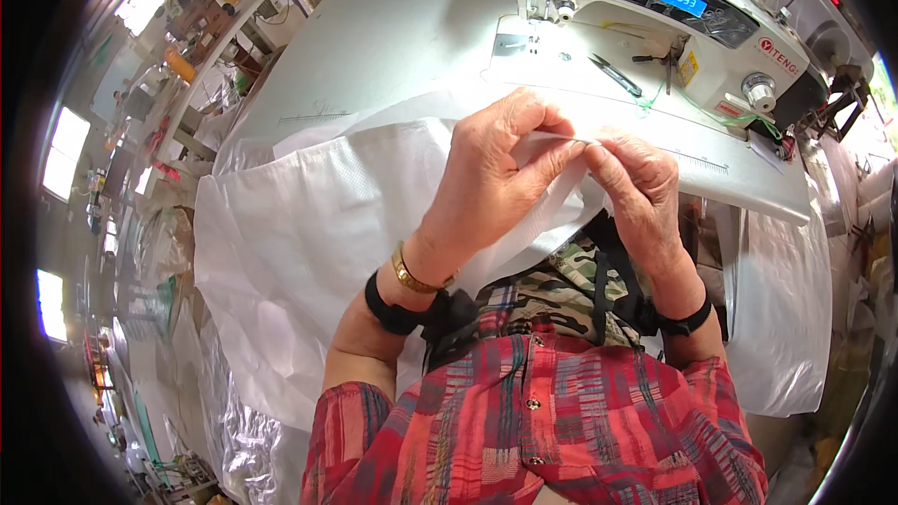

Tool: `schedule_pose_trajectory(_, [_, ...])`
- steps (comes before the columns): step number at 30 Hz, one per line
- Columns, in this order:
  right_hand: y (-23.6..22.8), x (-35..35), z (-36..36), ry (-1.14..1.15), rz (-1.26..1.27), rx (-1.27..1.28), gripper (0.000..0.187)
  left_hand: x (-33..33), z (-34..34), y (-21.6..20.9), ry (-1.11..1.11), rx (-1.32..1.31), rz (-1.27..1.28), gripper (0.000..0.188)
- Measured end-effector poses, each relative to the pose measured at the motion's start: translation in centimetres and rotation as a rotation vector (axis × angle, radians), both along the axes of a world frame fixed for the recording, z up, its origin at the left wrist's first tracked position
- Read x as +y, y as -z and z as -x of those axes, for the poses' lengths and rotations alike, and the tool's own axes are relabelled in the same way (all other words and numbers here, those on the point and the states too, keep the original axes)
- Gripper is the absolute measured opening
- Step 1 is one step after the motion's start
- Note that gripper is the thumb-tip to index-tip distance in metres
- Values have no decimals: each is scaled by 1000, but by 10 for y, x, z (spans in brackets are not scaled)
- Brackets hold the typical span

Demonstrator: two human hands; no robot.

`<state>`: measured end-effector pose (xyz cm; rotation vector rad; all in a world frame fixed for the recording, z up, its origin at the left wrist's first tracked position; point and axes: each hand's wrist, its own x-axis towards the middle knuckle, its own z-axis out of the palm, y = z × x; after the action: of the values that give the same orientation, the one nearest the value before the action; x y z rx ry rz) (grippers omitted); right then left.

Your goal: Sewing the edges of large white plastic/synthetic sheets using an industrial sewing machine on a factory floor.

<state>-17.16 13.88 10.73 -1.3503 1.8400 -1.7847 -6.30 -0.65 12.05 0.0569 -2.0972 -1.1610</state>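
Both hands meet at the front of the sewing table, pinching the edge of a white woven plastic sheet [318, 196]. My left hand [510, 168] has its thumb and fingers closed on that edge. Close beside it, my right hand [641, 187] pinches the same edge, fingertips almost touching the left ones. The sheet spreads leftward from the hands and hangs over the table's front. Just beyond the hands stands a white sewing machine [673, 28] with a lit blue display. Its needle area [533, 33] is apart from the sheet's pinched edge.
Dark thread snips [615, 76] lie on the machine bed, right of the needle. Pale sheeting [781, 318] hangs at the right below the table [402, 28]. A cluttered shelf [210, 65] stands at the far left. Camouflage cloth [561, 290] covers my lap.
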Motion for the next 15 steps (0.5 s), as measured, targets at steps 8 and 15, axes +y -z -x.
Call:
schedule_pose_trajectory(8, [-7, 7, 16, 104, 242, 435, 7, -71, -33, -16, -102, -164, 354, 17])
schedule_pose_trajectory(15, [-10, 6, 15, 141, 325, 563, 7, -84, -27, -27, -277, 26, 615, 17])
